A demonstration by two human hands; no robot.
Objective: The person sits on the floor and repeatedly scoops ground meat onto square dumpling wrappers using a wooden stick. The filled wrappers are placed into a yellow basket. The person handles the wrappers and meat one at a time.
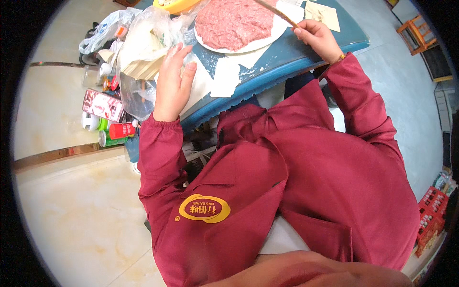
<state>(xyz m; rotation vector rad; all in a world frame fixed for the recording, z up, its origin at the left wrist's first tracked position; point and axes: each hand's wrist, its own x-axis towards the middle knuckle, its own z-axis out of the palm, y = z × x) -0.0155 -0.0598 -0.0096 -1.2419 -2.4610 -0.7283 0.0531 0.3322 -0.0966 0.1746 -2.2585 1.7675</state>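
My right hand (317,39) grips one end of a thin brown stick (274,11), which slants over the plate's right side. Under it lies a heap of pink minced meat (235,25) on a white plate (229,51). My left hand (175,86) is raised palm inward, thumb apart from the fingers, with nothing visible in it. Just left of it, a stack of pale dough wrappers (141,68) pokes out of a clear plastic bag (136,97). Single wrappers (226,77) lie before the plate, and a crumpled wrapper (322,15) sits to its right.
Flour dusts the blue table (272,64). A yellow bowl (175,6) stands at the far edge. On the left are a phone (104,106) with a lit screen, a red container (122,131) and a green can (112,139). A wooden stool (416,34) stands on the floor at right.
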